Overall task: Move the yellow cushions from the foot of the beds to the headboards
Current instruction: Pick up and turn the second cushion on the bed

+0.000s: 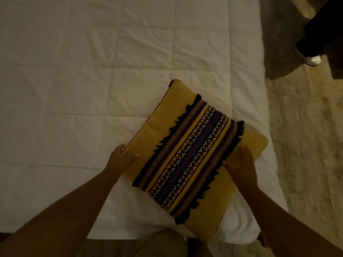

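Gripping yellow cushion (194, 154), both hands' fingers partly hidden beneath, dim lighting

Square yellow cloth cushion (194, 156): matt woven fabric, embroidered patterned band down the middle, dark fringe trim along both edges. White quilted bed cover (92, 80): soft matt cloth, stitched squares, slightly creased.

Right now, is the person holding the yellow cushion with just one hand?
No, the left hand and right hand both grip the yellow cushion.
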Demonstrator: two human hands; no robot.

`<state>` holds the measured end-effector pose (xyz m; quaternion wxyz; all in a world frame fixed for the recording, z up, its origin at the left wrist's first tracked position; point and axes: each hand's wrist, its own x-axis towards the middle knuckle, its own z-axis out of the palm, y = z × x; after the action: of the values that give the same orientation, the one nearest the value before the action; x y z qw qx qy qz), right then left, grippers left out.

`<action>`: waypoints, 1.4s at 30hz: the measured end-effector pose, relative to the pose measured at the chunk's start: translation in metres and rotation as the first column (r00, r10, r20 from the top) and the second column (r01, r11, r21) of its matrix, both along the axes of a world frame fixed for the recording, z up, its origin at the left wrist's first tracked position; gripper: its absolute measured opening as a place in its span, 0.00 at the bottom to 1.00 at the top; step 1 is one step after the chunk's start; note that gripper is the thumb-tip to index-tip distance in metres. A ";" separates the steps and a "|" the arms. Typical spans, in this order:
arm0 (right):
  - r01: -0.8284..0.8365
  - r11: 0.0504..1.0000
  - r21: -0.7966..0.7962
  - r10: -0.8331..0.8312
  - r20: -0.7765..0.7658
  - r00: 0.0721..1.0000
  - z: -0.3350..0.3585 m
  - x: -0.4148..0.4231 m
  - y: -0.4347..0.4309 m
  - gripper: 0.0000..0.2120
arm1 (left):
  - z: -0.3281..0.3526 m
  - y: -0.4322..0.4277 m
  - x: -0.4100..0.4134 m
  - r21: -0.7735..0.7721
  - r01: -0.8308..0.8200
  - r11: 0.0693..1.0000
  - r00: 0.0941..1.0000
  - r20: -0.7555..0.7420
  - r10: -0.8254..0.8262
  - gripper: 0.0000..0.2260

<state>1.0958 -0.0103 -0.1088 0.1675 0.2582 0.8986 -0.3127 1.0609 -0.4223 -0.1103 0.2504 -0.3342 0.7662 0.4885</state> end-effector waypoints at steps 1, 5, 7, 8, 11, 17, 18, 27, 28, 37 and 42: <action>0.038 0.999 -0.002 -0.038 0.020 0.999 -0.004 0.007 0.001 0.46 | 0.001 0.002 -0.012 0.001 0.062 0.998 0.998 -0.004 -0.062 0.40; 0.240 0.969 -0.064 -0.233 0.102 0.967 -0.020 0.029 -0.001 0.47 | -0.006 0.017 -0.061 0.038 0.211 0.977 0.977 -0.020 -0.210 0.39; 0.340 0.934 -0.109 -0.325 0.131 0.936 -0.029 0.039 -0.004 0.48 | -0.013 0.026 -0.083 0.046 0.258 0.965 0.966 -0.026 -0.257 0.39; 0.406 0.900 -0.156 -0.385 0.151 0.911 -0.033 0.044 -0.005 0.49 | -0.016 0.030 -0.092 0.046 0.280 0.959 0.960 -0.023 -0.279 0.40; 0.609 0.723 -0.328 -0.552 0.257 0.793 -0.046 0.057 -0.008 0.48 | -0.028 0.041 -0.118 0.062 0.309 0.949 0.951 -0.024 -0.308 0.42; 0.662 0.614 -0.430 -0.556 0.360 0.749 -0.074 0.052 0.003 0.47 | -0.054 0.051 -0.148 0.099 0.443 0.891 0.894 0.024 -0.447 0.49; 0.654 0.616 -0.439 -0.543 0.365 0.756 -0.077 0.051 0.006 0.48 | -0.057 0.052 -0.147 0.090 0.440 0.893 0.895 0.032 -0.444 0.49; 0.541 0.598 -0.591 -0.536 0.207 0.819 -0.067 0.049 0.004 0.30 | -0.054 0.056 -0.131 0.068 0.309 0.949 0.951 -0.039 -0.307 0.26; 0.525 0.610 -0.593 -0.535 0.180 0.825 -0.063 0.048 0.004 0.31 | -0.050 0.055 -0.129 0.080 0.290 0.954 0.957 -0.049 -0.287 0.23; 0.392 0.723 -0.569 -0.383 0.142 0.913 -0.021 0.019 0.030 0.39 | -0.026 0.032 -0.032 0.185 0.033 0.982 0.999 -0.020 -0.030 0.30; 0.301 0.755 -0.583 -0.240 0.182 0.954 -0.015 -0.010 0.035 0.40 | -0.019 0.026 0.014 0.235 -0.104 0.966 0.994 -0.016 0.111 0.26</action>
<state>1.0863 0.0243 -0.1239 0.2372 0.3331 0.6955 -0.5908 1.0753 -0.3963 -0.1297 0.2500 -0.3363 0.6874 0.5931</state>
